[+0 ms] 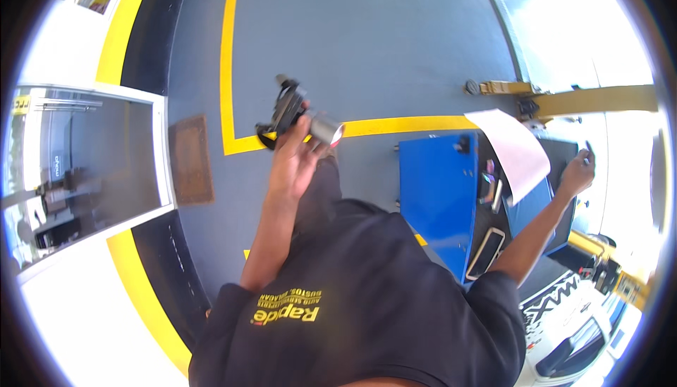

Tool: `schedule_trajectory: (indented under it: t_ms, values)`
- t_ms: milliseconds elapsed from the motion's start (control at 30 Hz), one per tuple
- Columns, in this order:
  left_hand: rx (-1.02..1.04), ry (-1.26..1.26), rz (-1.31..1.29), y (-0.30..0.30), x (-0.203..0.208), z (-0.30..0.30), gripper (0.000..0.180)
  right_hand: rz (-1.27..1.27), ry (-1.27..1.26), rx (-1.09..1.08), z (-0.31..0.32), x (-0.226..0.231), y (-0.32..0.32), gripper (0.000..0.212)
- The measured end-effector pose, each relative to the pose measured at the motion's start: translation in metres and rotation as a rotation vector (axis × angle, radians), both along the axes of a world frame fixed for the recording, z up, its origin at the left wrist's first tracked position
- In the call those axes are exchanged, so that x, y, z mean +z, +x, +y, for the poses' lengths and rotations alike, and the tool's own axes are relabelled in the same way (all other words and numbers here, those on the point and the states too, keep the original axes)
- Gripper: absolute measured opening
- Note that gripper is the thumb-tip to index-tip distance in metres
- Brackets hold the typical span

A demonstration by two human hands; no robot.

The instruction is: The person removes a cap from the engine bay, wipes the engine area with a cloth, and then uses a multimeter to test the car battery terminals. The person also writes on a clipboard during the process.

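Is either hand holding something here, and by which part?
The left hand grips a black-and-silver metal part around its middle. The right hand rests on the blue cart, apparently holding nothing.

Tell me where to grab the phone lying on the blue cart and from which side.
Take the phone by its two long edges, coming down from above. It lies flat, screen up, on the dark top of the blue cart, so only its edges offer a hold. Its end nearer the person looks free of the small tools further along the cart. The right hand is the closer one; the left hand holds a dark tool.

Auto workshop — yellow floor lines (229,55), blue tool cart (437,196), lift arm (599,99)
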State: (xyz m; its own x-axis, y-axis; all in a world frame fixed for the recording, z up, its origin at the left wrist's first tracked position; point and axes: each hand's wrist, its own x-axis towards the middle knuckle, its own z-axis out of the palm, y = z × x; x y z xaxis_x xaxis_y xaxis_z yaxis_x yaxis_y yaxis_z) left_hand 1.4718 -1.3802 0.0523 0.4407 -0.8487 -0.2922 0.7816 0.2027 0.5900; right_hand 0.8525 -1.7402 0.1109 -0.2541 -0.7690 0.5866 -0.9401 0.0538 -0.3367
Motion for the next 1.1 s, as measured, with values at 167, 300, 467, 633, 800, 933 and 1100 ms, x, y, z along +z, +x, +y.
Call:
schedule_trajectory:
  t_ms: [167, 300, 467, 633, 800, 933, 1100]
  values:
    - [-0.062, -0.012, 0.141, 0.122, 0.046, -0.133, 0.053, -0.247, 0.291, 0.701, 0.067, -0.009, 0.385, 0.031]
    - [-0.267, -0.119, 0.213, 0.217, 0.060, -0.233, 0.063, -0.700, 0.493, 0.665, 0.034, 0.007, 0.577, 0.017]
    - [-0.321, -0.082, 0.210, 0.333, 0.041, -0.370, 0.070, -0.684, 0.583, 0.869, -0.107, 0.006, 0.735, 0.029]
    - [-0.235, 0.182, -0.254, 0.449, 0.030, -0.518, 0.054, -0.857, 0.562, 1.144, -0.284, -0.013, 0.915, 0.061]
    - [-0.084, 0.420, -0.438, 0.574, 0.068, -0.635, 0.039, -0.950, 1.128, 1.485, -0.425, 0.021, 1.093, 0.065]
    - [-0.026, 0.419, -0.398, 0.688, 0.083, -0.703, 0.041, -0.944, 1.271, 1.648, -0.511, 0.029, 1.231, 0.065]
    - [0.083, 0.514, -0.394, 0.840, 0.060, -0.797, 0.044, -0.918, 1.291, 1.766, -0.606, 0.006, 1.402, 0.064]
